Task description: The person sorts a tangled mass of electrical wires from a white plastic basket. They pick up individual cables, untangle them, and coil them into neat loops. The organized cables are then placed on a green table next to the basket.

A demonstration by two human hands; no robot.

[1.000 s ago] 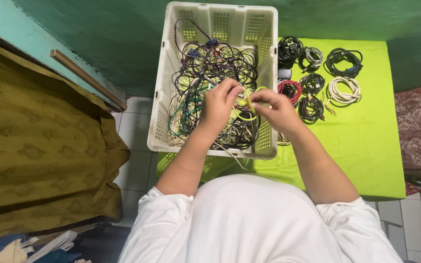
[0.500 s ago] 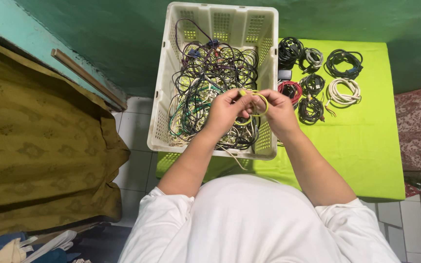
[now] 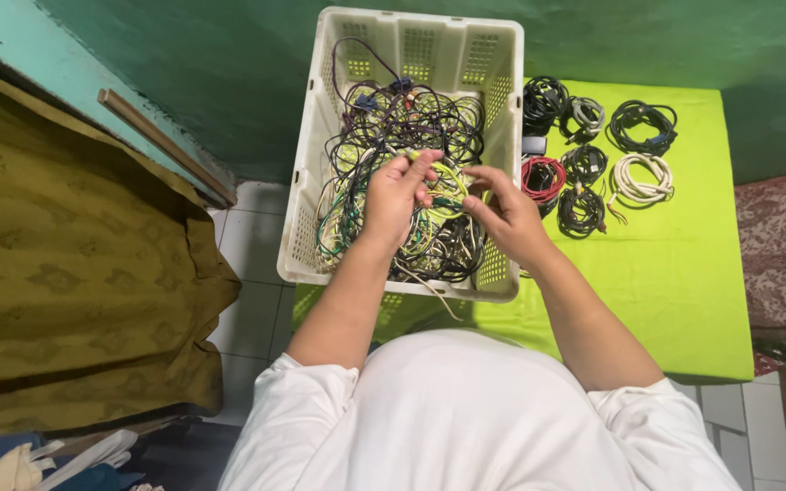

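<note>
Green wall behind; white slotted crate [image 3: 502,118] sits at left end of a lime-green table [image 3: 675,282], overhanging its near edge slightly, packed with a loose tangle of cables [image 3: 384,136] in black, purple, green and white. Left hand [image 3: 391,195] and right hand [image 3: 502,214] are both over the crate's near half, fingers pinched shut on a yellow cable [image 3: 448,177] stretched between them just above the tangle. Right of crate, seven coiled cable bundles [image 3: 640,173] lie apart in two rows at the table's far end, near part bare; tiled floor [image 3: 252,273] and ochre cloth [image 3: 75,273] at left.
</note>
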